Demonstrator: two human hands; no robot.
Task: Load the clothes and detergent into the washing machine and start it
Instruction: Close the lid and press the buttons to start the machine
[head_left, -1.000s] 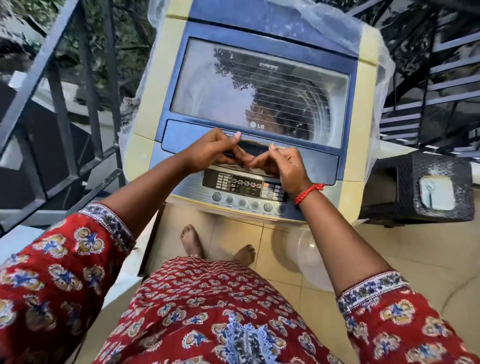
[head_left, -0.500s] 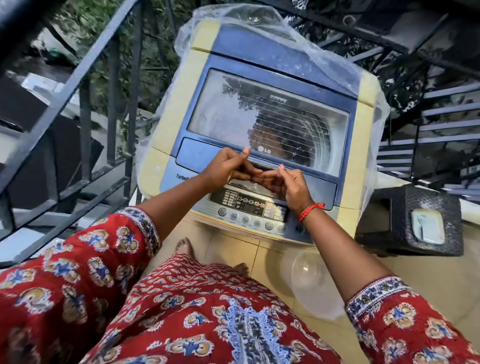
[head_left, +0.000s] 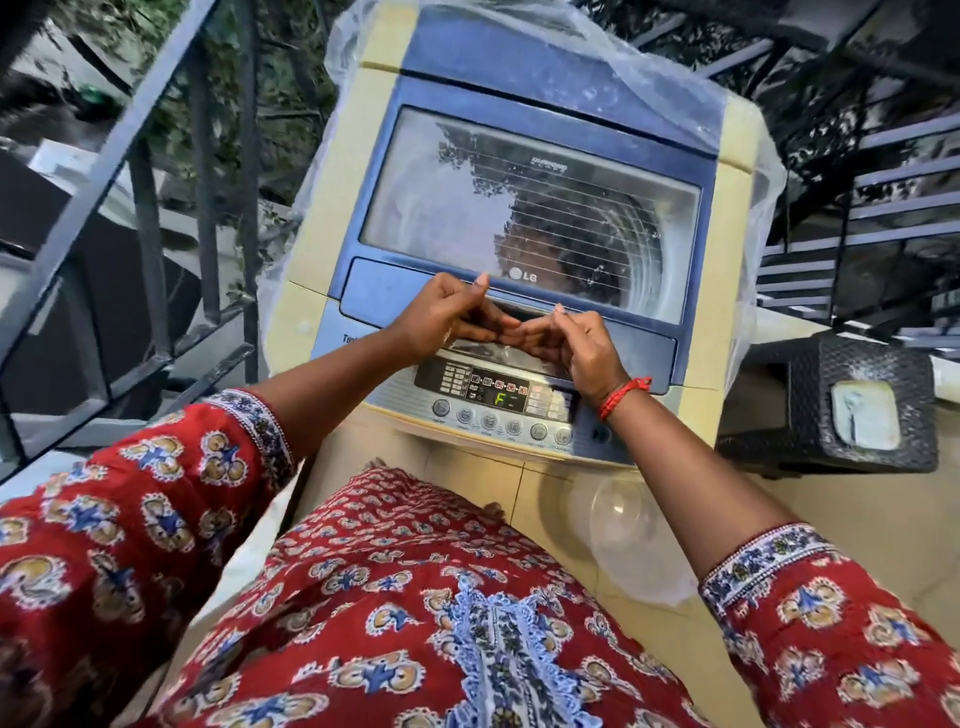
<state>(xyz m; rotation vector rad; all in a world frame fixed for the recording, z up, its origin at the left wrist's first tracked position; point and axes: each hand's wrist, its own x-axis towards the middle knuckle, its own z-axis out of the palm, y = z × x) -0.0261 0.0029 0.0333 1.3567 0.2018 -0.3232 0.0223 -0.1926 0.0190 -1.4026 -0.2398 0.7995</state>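
A cream and blue top-loading washing machine (head_left: 332, 208) stands in front of me with its glass lid (head_left: 467, 197) down. My left hand (head_left: 441, 317) and my right hand (head_left: 582, 348) meet at the lid's front edge, fingers curled into the handle recess and thumbs raised. Just below them the control panel (head_left: 498, 395) is lit, showing red digits and a green "F". No clothes or detergent can be made out; the glass mostly reflects sky and trees.
A dark metal railing (head_left: 145, 208) runs along the left. To the right, a black woven stool (head_left: 810, 415) carries a pale object (head_left: 865, 415). A clear plastic dome (head_left: 628, 530) lies on the tiled floor. Clear plastic sheeting (head_left: 675, 67) drapes the machine's back. Metal stairs (head_left: 883, 182) rise at the right.
Both hands stay at the lid's front edge, thumbs lifting slightly. My view has drifted, so the machine sits lower and more central in the picture.
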